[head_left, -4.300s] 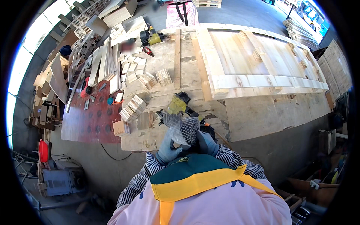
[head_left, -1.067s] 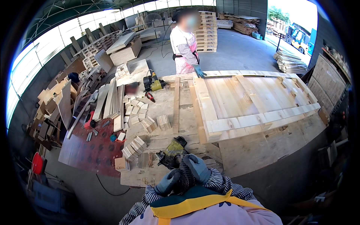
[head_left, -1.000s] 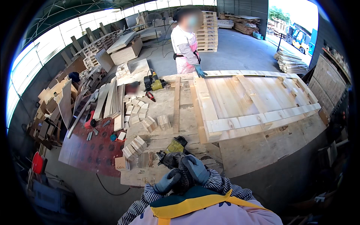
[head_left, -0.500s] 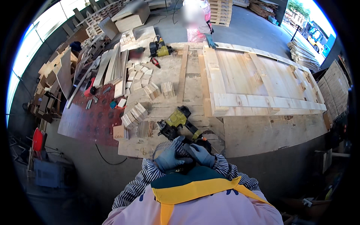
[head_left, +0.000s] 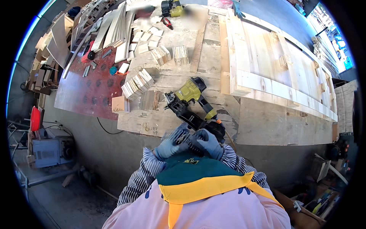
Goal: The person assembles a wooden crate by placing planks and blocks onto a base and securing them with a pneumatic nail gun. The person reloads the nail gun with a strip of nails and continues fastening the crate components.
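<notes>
My left hand (head_left: 167,147) and my right hand (head_left: 209,144), both in blue-grey gloves, are close together in front of my chest at the table's near edge. Between them they grip a dark, ridged coil of nails (head_left: 195,142), partly covered by the fingers and blurred at the left. Just beyond the hands, a yellow-green and black nail gun (head_left: 190,91) lies on its side on the wooden table (head_left: 152,128). Its black handle end reaches close to my right hand.
Stacked wood blocks (head_left: 138,84) stand left of the nail gun, and loose blocks (head_left: 144,37) lie farther back. A large wooden frame panel (head_left: 263,82) covers the right side. Another person's gloved hand (head_left: 238,9) touches its far edge. Red pliers (head_left: 167,23) lie near a second nail gun (head_left: 171,8).
My view has tipped downward, so the table sits higher in the picture. The mesh-like nail strip seen left of my left hand is now bunched between both hands. The nail gun stays put.
</notes>
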`<state>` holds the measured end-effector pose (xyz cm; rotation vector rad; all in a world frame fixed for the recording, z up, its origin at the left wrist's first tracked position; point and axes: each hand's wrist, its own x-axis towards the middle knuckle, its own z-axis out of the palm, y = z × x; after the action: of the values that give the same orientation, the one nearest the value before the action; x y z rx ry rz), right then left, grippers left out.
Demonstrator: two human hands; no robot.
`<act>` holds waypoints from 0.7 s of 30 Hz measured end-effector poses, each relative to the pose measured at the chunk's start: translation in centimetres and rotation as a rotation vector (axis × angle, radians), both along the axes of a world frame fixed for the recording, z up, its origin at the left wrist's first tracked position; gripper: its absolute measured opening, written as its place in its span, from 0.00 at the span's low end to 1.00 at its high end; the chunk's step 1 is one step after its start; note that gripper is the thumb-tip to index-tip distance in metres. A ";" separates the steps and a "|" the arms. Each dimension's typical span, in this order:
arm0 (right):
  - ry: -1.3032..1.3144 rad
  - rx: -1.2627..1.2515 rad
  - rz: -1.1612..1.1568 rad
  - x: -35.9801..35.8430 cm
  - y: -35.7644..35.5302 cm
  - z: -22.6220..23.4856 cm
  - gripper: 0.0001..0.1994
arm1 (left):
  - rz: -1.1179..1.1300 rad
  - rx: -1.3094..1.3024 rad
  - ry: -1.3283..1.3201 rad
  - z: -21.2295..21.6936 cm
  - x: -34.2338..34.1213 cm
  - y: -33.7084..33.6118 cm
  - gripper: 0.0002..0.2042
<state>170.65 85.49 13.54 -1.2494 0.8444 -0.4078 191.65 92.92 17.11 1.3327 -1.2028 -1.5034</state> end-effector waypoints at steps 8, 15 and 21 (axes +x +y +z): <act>0.632 -0.538 -0.160 5.3 -8.6 -2.7 0.27 | 0.722 0.272 0.889 -5.3 6.1 -8.6 0.10; 0.866 -0.554 -0.102 8.3 -9.4 -6.4 0.31 | 0.739 0.123 0.523 -13.3 9.1 -11.0 0.06; 1.035 -0.596 0.004 9.3 -8.8 -7.7 0.33 | 0.825 0.184 0.532 -15.1 9.1 -7.9 0.06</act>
<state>179.94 76.71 5.81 -2.0620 1.6608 0.0455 200.75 85.05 2.03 1.2055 -0.1279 -1.2277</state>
